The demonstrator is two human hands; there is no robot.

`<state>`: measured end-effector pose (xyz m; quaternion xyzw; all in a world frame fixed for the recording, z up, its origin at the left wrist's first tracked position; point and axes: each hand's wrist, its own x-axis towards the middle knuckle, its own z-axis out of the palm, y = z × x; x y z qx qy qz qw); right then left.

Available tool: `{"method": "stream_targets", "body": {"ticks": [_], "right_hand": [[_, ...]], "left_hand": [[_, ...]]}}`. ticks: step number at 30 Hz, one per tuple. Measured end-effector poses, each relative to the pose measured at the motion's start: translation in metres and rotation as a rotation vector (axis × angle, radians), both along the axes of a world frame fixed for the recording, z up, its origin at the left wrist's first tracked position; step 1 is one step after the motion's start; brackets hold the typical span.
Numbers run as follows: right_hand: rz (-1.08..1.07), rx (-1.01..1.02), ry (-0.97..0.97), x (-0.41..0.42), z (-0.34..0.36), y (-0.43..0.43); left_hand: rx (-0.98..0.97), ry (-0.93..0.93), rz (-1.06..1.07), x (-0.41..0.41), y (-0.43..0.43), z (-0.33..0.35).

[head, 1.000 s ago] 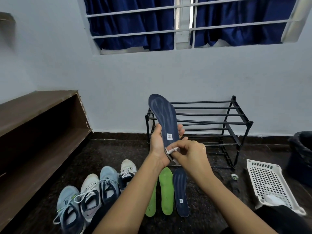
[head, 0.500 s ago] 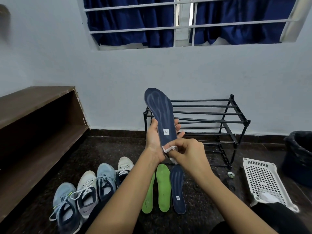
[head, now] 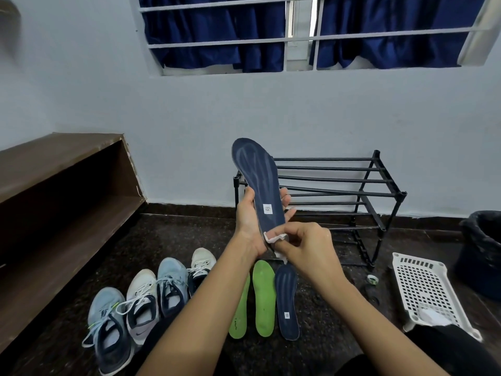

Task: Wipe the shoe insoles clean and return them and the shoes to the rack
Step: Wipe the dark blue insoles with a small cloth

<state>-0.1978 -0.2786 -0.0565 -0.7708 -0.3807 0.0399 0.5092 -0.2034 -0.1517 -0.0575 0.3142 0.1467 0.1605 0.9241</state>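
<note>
left hand (head: 250, 221) grips blue insole (head: 260, 185) | right hand (head: 306, 245) pinches white wipe (head: 272, 237) | risk: loose grip, insole may slip

The left hand (head: 250, 221) holds a navy insole (head: 259, 185) upright — heel down. The right hand (head: 306, 248) presses a white wipe (head: 273, 236) against its heel.

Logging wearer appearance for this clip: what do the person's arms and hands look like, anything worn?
Both forearms are bare, with no sleeves in view. The left hand and right hand wear no gloves; no rings, watch or bracelets are visible.
</note>
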Motion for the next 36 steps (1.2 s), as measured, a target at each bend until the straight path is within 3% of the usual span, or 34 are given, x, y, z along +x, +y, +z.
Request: {"method": "stream_targets", "body": {"ticks": [10,18,30,36], "right_hand": [[-0.116,0.106,-0.057,0.009,0.002,0.012],[0.027,0.027,0.047,-0.001,-0.004,-0.002],[-0.134,0.094,-0.157,0.008,-0.005,0.009],[0.001,0.036,-0.038,0.001,-0.008,-0.001]], "left_hand": [[0.031,0.145,-0.084,-0.005,-0.022,-0.007],[0.002,-0.007,-0.012,-0.003,0.0,0.0],[0.058,0.129,-0.061,-0.005,-0.022,-0.01],[0.017,0.036,-0.032,-0.004,-0.005,-0.003]]}}
